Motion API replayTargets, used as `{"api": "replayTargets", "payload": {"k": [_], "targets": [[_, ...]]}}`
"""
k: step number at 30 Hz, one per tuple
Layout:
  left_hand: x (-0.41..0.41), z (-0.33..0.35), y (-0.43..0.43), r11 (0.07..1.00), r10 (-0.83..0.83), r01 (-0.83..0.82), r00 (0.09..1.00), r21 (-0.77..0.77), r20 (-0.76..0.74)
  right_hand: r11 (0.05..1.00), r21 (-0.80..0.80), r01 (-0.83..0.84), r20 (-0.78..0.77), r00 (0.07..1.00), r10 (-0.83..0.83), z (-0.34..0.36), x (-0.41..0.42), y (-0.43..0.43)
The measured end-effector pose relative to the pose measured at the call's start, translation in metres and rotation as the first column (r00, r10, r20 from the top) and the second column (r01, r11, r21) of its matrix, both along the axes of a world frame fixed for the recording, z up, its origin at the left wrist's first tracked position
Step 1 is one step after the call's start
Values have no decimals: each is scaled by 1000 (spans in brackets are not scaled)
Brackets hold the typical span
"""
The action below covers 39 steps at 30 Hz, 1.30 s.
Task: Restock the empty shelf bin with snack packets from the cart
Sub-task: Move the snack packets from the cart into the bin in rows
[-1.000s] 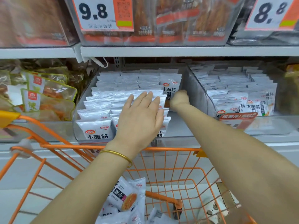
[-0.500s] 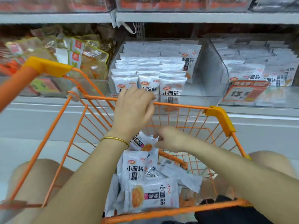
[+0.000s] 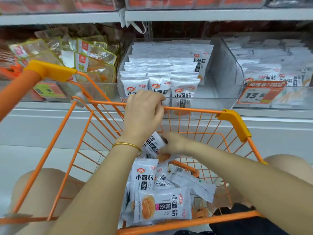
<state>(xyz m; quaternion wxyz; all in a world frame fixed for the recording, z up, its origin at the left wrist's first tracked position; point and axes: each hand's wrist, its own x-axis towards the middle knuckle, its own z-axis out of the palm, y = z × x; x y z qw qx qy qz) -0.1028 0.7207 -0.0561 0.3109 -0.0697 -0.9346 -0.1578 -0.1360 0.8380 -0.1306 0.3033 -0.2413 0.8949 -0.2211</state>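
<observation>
The right hand (image 3: 172,145) pinches a white snack packet (image 3: 152,145) inside the orange cart (image 3: 194,110); the left hand (image 3: 144,114) curls at its front rim, grip unclear.

the right grip (image 3: 172,144) is down inside the orange cart (image 3: 194,110), pinching a white snack packet (image 3: 153,145) that tilts above the loose packets (image 3: 162,204) heaped on the cart floor. the left grip (image 3: 144,112), gold bangle (image 3: 127,144) on its wrist, has fingers curled at the cart's front rim; whether it holds the rim is unclear. beyond, a clear shelf bin (image 3: 225,72) holds rows of upright packets (image 3: 160,72) against its left side.
</observation>
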Motion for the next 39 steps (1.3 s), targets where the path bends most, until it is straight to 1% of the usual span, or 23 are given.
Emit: {"api": "replayTargets", "payload": {"k": [3,5,7,8,9,10,12,13,14,15,16,17,18,19,21,22,25,27,30,32,34,37,39], "targets": [[-1,9,5,996,-5,12,997,89,-79,984,88,-153,16,988,152,56,0,30],[-4,18,9,992,-12,29,991,123,-133,983,51,-177,65,983,173,93,4,61],[-10,25,12,991,-28,49,987,127,-161,993,-112,-44,171,983,63,118,5,97],[-15,28,14,991,-31,52,986,126,-166,976,-205,71,217,976,-25,126,3,113],[-20,30,16,991,-27,48,986,124,-163,937,-286,201,263,957,-125,133,0,126],[-26,32,19,993,-22,39,988,115,-151,873,-364,326,315,925,-214,138,-4,134],[-39,34,28,997,-27,32,996,68,-83,692,-502,519,384,851,-359,143,-16,137],[-46,35,33,999,-38,38,999,33,-28,619,-542,568,355,823,-444,145,-25,133],[-53,37,39,999,-48,49,998,-6,32,593,-561,578,252,801,-543,144,-38,128],[-60,39,44,997,-53,57,994,-43,96,612,-557,562,94,774,-626,143,-52,120],[-66,41,48,996,-43,56,985,-75,167,654,-525,545,-92,727,-680,140,-68,112],[-74,42,51,993,-21,48,972,-109,236,683,-493,540,-256,660,-707,138,-83,103],[-81,41,52,989,-2,44,960,-142,281,684,-485,545,-347,598,-722,135,-97,95],[-89,39,53,985,10,45,950,-168,311,670,-495,554,-378,556,-740,131,-111,87],[-98,36,51,981,26,46,931,-189,363,625,-503,597,-365,508,-780,121,-135,74],[-101,35,49,980,32,46,925,-195,378,601,-502,623,-322,510,-798,113,-147,70],[-105,31,43,975,34,51,925,-214,378,526,-510,680,-122,549,-827,86,-178,67],[-104,29,43,973,35,53,930,-226,366,535,-479,696,-81,571,-817,69,-195,69],[-103,27,43,968,41,42,946,-249,320,517,-477,711,-112,534,-838,56,-213,65],[-103,27,43,966,44,31,958,-256,283,558,-430,710,-204,526,-826,52,-222,58],[-103,25,43,968,46,28,958,-251,284,563,-409,718,-261,499,-826,50,-228,51],[-104,24,43,968,45,29,957,-250,286,542,-421,727,-263,475,-840,48,-233,47],[-105,24,42,968,46,27,958,-248,282,559,-402,725,-268,491,-829,47,-233,49]]}}
